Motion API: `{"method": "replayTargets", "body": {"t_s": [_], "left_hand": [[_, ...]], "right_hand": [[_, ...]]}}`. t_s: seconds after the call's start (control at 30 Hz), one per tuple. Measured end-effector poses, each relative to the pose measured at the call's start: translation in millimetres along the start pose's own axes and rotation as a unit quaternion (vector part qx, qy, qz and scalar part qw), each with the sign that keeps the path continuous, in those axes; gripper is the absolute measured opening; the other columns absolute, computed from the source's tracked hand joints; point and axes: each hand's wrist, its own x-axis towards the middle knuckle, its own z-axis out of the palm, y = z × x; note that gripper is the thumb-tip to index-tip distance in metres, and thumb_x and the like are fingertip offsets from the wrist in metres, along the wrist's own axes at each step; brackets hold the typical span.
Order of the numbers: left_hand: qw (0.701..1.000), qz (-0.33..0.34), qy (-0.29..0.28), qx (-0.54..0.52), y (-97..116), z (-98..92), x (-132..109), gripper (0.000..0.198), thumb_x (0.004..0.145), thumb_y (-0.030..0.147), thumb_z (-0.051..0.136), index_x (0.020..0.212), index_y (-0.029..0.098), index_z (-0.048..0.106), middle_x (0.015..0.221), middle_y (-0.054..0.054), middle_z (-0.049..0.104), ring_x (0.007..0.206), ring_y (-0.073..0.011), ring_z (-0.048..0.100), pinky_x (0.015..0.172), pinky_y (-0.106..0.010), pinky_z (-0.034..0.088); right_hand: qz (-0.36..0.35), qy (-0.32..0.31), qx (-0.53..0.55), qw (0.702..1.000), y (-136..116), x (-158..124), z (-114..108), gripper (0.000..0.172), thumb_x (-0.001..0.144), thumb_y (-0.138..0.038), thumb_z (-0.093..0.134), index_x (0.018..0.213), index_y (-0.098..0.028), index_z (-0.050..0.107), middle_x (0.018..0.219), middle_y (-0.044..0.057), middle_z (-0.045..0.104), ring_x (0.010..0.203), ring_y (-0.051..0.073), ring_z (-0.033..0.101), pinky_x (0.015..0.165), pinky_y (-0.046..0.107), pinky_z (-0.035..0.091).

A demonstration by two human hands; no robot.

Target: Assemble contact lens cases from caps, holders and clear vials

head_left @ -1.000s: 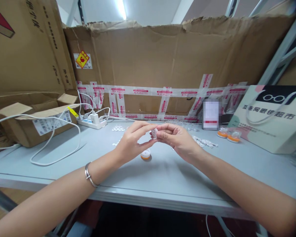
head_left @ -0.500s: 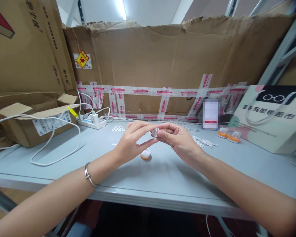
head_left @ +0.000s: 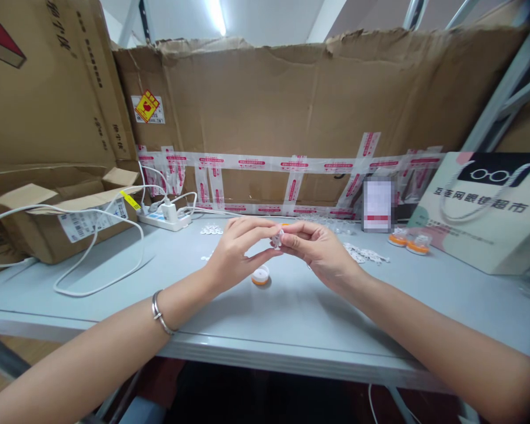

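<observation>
Two arms reach in over the near edge of the grey table (head_left: pixel 291 318), and the left wrist wears a silver bracelet (head_left: pixel 158 313). The left hand (head_left: pixel 234 253) and the right hand (head_left: pixel 318 250) meet in the air above the table top, fingertips close together. Between them is a small clear piece (head_left: pixel 277 237). Both hands pinch it, each with thumb and first finger closed on it, while the other fingers curl loosely. It is too small to tell its shape. Right under the hands, a little round orange and white cap (head_left: pixel 260 275) lies on the table. A bit farther back, tiny white bits (head_left: pixel 366 255) lie scattered to the right, and two more orange caps (head_left: pixel 408 241) sit near a paper bag (head_left: pixel 486 206) with glasses drawn on it. To the left, a white cable (head_left: pixel 97 277) loops across the table to a power strip (head_left: pixel 165 219), beside an open cardboard box (head_left: pixel 62 218). At the very back stands a tall cardboard wall (head_left: pixel 291 106) with strips of red and white tape (head_left: pixel 251 162) stuck along its bottom.
</observation>
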Motion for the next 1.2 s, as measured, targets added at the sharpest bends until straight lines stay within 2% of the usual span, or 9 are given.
{"method": "replayTargets", "body": {"t_s": [0.17,0.47,0.6,0.83,1.0,1.1,1.2], "left_hand": [[1.0,-0.004,0.011,0.011,0.9,0.0,-1.7,0.024,0.076,0.027,0.066,0.099,0.021,0.058,0.099,-0.006,0.067,0.091,-0.0176,0.062,0.08,-0.033,0.043],[0.999,0.008,0.026,0.04,4.0,0.1,-0.8,0.024,0.075,0.026,0.068,0.097,0.02,0.058,0.094,-0.005,0.068,0.086,-0.0166,0.062,0.077,-0.032,0.041],[0.998,0.004,0.023,0.054,5.0,1.2,-1.2,0.02,0.077,0.025,0.065,0.096,0.021,0.058,0.092,-0.004,0.067,0.085,-0.0157,0.061,0.077,-0.031,0.04],[0.998,-0.012,-0.003,0.055,4.5,2.6,-2.1,0.021,0.078,0.025,0.063,0.098,0.021,0.058,0.09,-0.003,0.065,0.085,-0.0162,0.06,0.077,-0.032,0.039],[0.999,-0.029,-0.03,0.023,-0.4,2.6,-3.0,0.024,0.076,0.024,0.065,0.099,0.018,0.057,0.093,-0.005,0.063,0.088,-0.017,0.058,0.079,-0.032,0.04],[0.998,-0.042,-0.056,-0.003,-2.3,2.4,-1.9,0.025,0.077,0.023,0.064,0.1,0.018,0.057,0.094,-0.006,0.062,0.089,-0.0169,0.057,0.08,-0.033,0.042],[0.994,-0.062,-0.087,-0.036,-4.8,-0.9,1.0,0.028,0.077,0.027,0.064,0.103,0.018,0.057,0.095,-0.006,0.061,0.09,-0.0173,0.056,0.08,-0.033,0.043]], "right_hand": [[-0.006,0.005,-0.005,1.0,-0.3,-0.6,1.7,0.012,0.061,-0.029,0.076,0.068,-0.022,0.07,0.071,-0.001,0.068,0.071,0.013,0.062,0.076,0.033,0.051],[-0.011,-0.007,-0.03,0.999,-1.9,-3.9,3.6,0.015,0.063,-0.03,0.076,0.074,-0.021,0.071,0.076,0.001,0.069,0.076,0.015,0.063,0.078,0.035,0.05],[-0.019,0.014,-0.052,0.998,-2.2,-7.0,9.4,0.018,0.062,-0.031,0.076,0.073,-0.019,0.068,0.075,0.002,0.069,0.076,0.016,0.064,0.077,0.035,0.05],[-0.005,0.025,-0.027,0.999,2.4,-6.0,12.7,0.017,0.064,-0.033,0.074,0.068,-0.019,0.065,0.069,0.001,0.067,0.072,0.015,0.062,0.075,0.034,0.049],[0.049,-0.012,0.009,0.999,2.4,-2.0,9.6,0.013,0.065,-0.031,0.073,0.065,-0.02,0.065,0.069,-0.002,0.064,0.074,0.013,0.06,0.076,0.031,0.047],[0.058,-0.032,0.015,0.998,3.9,-0.2,6.7,0.011,0.066,-0.03,0.072,0.067,-0.02,0.066,0.072,-0.002,0.063,0.077,0.012,0.058,0.077,0.029,0.044],[0.059,-0.026,-0.011,0.998,7.1,2.0,2.6,0.013,0.067,-0.032,0.071,0.07,-0.02,0.067,0.076,-0.002,0.062,0.076,0.011,0.055,0.076,0.029,0.041]]}}
